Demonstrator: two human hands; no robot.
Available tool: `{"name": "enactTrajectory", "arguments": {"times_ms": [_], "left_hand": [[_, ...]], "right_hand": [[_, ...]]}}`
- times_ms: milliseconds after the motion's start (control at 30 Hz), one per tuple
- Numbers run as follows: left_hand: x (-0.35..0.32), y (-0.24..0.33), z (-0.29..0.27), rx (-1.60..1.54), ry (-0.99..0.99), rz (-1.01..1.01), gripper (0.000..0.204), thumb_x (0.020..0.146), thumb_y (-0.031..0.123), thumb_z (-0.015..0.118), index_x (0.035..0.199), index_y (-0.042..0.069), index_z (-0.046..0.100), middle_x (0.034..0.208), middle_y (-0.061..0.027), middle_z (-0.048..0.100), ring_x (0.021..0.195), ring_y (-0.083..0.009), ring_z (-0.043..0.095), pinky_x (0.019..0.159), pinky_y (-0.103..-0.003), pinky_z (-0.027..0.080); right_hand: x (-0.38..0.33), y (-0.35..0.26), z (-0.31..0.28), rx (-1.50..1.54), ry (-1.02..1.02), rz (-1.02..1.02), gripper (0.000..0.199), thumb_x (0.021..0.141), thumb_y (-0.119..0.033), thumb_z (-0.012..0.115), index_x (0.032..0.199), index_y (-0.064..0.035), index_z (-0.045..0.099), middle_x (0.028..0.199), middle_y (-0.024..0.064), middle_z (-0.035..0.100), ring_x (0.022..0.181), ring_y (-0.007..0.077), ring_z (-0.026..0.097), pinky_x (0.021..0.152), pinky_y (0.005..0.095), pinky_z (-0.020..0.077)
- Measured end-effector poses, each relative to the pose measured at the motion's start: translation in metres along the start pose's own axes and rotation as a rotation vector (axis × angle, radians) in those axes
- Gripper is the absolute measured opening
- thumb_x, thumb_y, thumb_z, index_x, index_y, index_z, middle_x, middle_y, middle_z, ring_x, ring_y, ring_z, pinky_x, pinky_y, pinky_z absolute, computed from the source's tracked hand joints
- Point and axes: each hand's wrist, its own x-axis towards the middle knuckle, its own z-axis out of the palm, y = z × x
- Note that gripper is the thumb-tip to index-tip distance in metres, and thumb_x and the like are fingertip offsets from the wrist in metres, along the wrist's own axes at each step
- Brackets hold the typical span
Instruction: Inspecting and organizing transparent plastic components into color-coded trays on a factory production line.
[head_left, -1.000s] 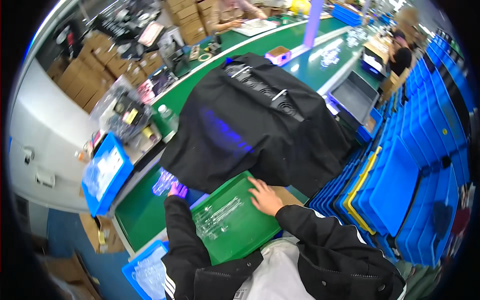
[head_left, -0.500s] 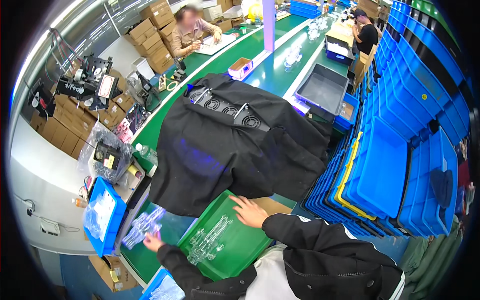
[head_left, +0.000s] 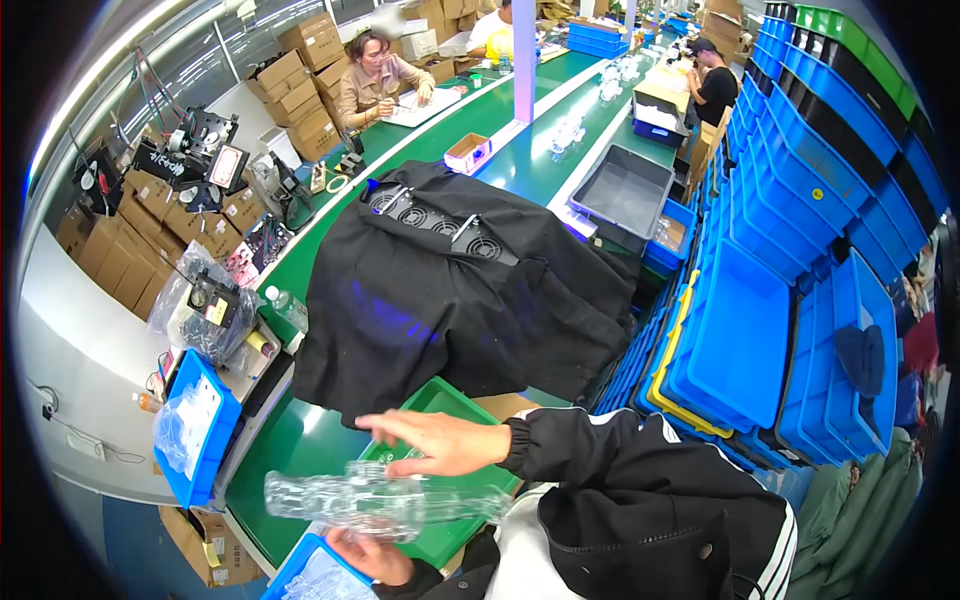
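In the head view, a clear plastic blister tray is held low in the picture, at about 7 o'clock from the centre, lying roughly level and stretched from 9 to 3 o'clock between the two hands. The left hand is seen under the tray's near edge at 6 o'clock of it, fingers curled up around that edge, so the tray is gripped there. The right hand is laid flat just above the tray at its 1 o'clock side, fingers spread wide and pointing toward 9 o'clock; whether the palm touches the tray cannot be told.

The tray is thin, glossy and see-through, moulded into bumpy pockets that catch the light. Beneath it a green bin with a hard, smooth rim is seen on the green bench top. At 12 o'clock from the hands a large black garment is spread, matt and softly folded, with round vents set in a row near its far end. At 9 o'clock a blue bin holding clear film is tilted at the bench edge, and at 3 o'clock stacked blue crates of rigid plastic are ranged.

Both forearms are covered by black sleeves with white stripes. The right forearm is brought in from 4 o'clock, bent at the wrist so the hand lies level; the left comes from 6 o'clock, its wrist turned palm-up.
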Motion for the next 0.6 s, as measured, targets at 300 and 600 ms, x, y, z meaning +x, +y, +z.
{"name": "enactTrajectory", "arguments": {"times_ms": [300,600], "left_hand": [[-0.03,0.013,0.035,0.066,0.108,-0.114,0.032,0.082,0.003,0.037,0.114,0.008,0.04,0.103,-0.0091,0.048,0.082,-0.0133,0.045,0.07,-0.023,0.038],[-0.021,0.025,0.055,-0.042,0.127,-0.114,0.021,0.086,0.009,0.04,0.107,0.007,0.043,0.082,-0.0051,0.05,0.059,-0.0106,0.045,0.052,-0.02,0.036]], "right_hand": [[-0.034,-0.007,0.034,0.081,-0.018,0.158,0.025,0.082,-0.014,0.061,0.103,-0.0021,0.052,0.072,0.0051,0.062,0.054,0.0144,0.05,0.05,0.0282,0.037],[-0.035,-0.001,0.03,0.198,-0.13,0.211,0.021,0.088,-0.013,0.055,0.104,-0.0011,0.047,0.075,0.0006,0.052,0.063,0.0094,0.044,0.058,0.0225,0.037]]}}
